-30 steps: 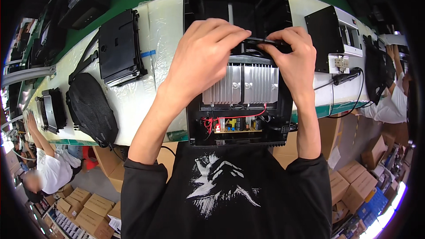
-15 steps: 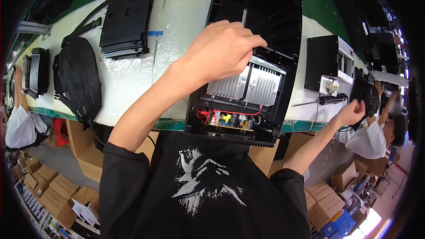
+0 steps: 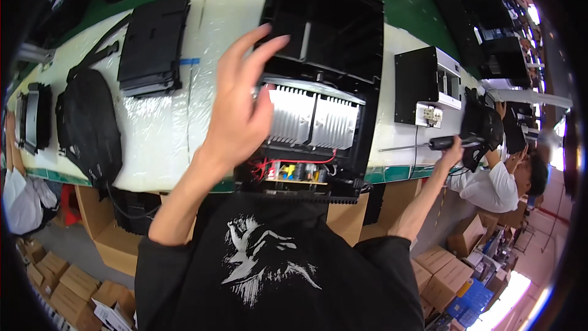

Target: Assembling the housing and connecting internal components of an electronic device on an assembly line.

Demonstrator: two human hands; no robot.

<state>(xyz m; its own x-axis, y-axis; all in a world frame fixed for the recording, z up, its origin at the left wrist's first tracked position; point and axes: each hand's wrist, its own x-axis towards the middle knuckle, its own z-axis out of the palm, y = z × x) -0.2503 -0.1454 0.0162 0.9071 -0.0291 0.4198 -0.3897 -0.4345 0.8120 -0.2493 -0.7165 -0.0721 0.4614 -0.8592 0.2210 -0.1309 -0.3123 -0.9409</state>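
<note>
A black casing [image 3: 331,18] lies before me with its inside exposed. It holds two silver finned heat sinks [image 3: 312,116], red wires [image 3: 263,165] and a small circuit board [image 3: 300,172] with yellow and black parts. Over the casing's left edge, my left hand [image 3: 236,107] hovers with its fingers spread and nothing in it. On the right, my right hand [image 3: 452,154] has its fingers closed around the black handle of a long-shafted screwdriver [image 3: 438,143], whose shaft points left across the table.
A black box with a white frame [image 3: 416,76] stands behind the screwdriver. To the left are a black panel [image 3: 153,46] and a black mesh bag [image 3: 92,125] on the plastic-covered table [image 3: 202,107]. Another person [image 3: 490,184] sits at the right; cardboard boxes [image 3: 441,276] are below.
My left hand has lifted off the casing's middle, moved left and spread its fingers. My right hand has come down and left onto the screwdriver. The whole view has shifted somewhat.
</note>
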